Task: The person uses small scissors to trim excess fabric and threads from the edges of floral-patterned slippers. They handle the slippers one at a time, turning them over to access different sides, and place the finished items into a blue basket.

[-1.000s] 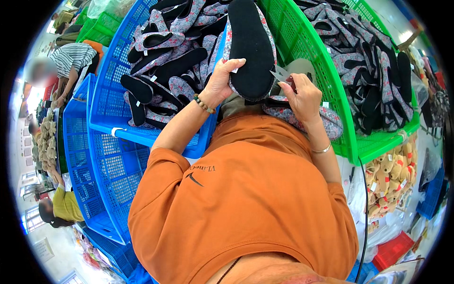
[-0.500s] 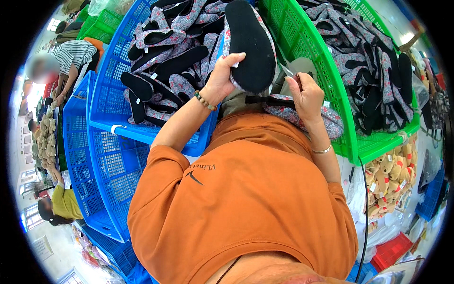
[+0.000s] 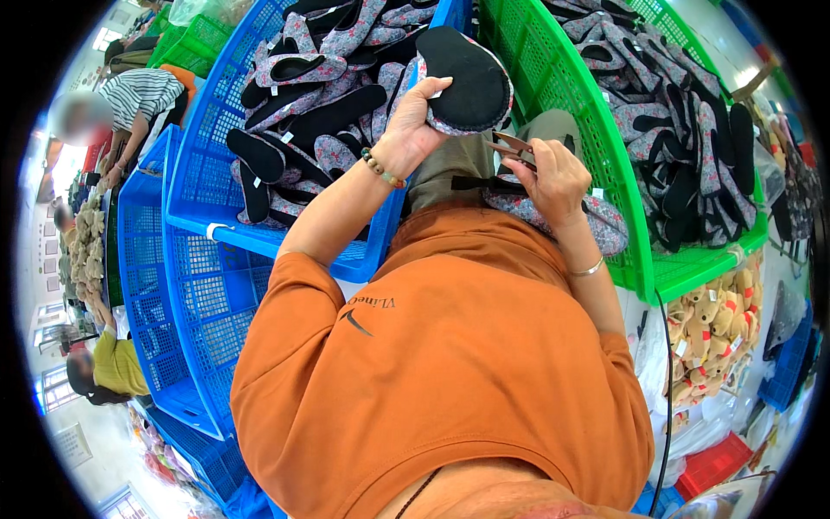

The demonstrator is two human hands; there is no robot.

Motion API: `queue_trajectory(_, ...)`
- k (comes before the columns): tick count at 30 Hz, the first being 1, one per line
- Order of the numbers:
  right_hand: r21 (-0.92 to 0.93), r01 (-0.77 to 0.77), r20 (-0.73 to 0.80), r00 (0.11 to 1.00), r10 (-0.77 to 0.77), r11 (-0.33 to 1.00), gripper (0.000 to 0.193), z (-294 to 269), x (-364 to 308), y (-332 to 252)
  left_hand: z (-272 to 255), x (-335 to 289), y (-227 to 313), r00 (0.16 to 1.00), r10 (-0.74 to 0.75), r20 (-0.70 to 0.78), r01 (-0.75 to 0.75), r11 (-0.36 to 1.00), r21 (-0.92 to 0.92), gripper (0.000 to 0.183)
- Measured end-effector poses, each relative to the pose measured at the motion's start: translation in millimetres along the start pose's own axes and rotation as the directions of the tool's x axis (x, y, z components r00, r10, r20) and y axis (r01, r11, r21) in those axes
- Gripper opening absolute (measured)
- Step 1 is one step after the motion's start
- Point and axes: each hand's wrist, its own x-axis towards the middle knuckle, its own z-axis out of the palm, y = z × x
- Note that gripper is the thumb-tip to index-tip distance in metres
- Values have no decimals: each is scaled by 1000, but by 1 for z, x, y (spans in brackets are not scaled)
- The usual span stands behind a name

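My left hand (image 3: 408,134) is closed on the side of a floral slipper (image 3: 469,85), its black sole turned toward me. A pair of thread snips (image 3: 516,149) is in my right hand (image 3: 556,180), their blades pointing left just below the slipper's end and apart from it. Across my lap lies another grey floral slipper (image 3: 605,227), partly hidden behind my right hand and wrist. A flat black strip (image 3: 471,183) juts out to its left; I cannot make out what it belongs to.
A blue crate (image 3: 194,195) full of slippers stands ahead on the left, a green crate (image 3: 635,251) of slippers on the right. Blue crates (image 3: 143,259) sit further left. Tan plush toys (image 3: 713,324) lie beyond the green crate. Two people work at the far left.
The slipper in my left hand has tilted, so its sole looks shorter. My right hand has turned slightly, and the snips now show more plainly, with their blades apart.
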Motion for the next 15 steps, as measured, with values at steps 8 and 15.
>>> queue_trajectory(8, 16, 32, -48, 998, -31, 999, 37, 7, -2, 6, -1, 5, -9, 993, -66, 101, 68, 998, -15, 49)
queue_trajectory(15, 49, 26, -20, 999, -25, 998, 33, 10, 0, 5, 0, 4, -14, 997, -50, 60, 50, 999, 9, 48)
